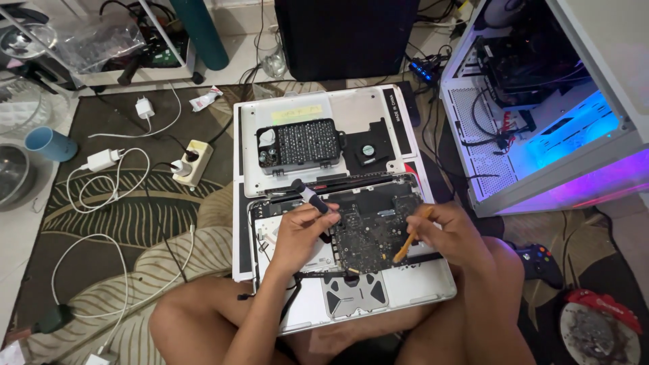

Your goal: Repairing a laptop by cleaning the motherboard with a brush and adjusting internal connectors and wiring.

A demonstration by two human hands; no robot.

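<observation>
We work over the opened laptop [351,284] resting across our lap. Our left hand [297,233] clasps a black-handled tool [309,195] above the logic board [372,226]. Our right hand [449,230] pinches an orange pry stick [411,236], tip at the board's lower right edge. The bit case [299,145] lies behind, well apart.

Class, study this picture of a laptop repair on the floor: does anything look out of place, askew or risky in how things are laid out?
Yes. The opened laptop rests tilted on the person's crossed legs, not flat. The screwdriver bit case sits on the removed bottom cover. White charger cables sprawl tangled over the rug.
</observation>
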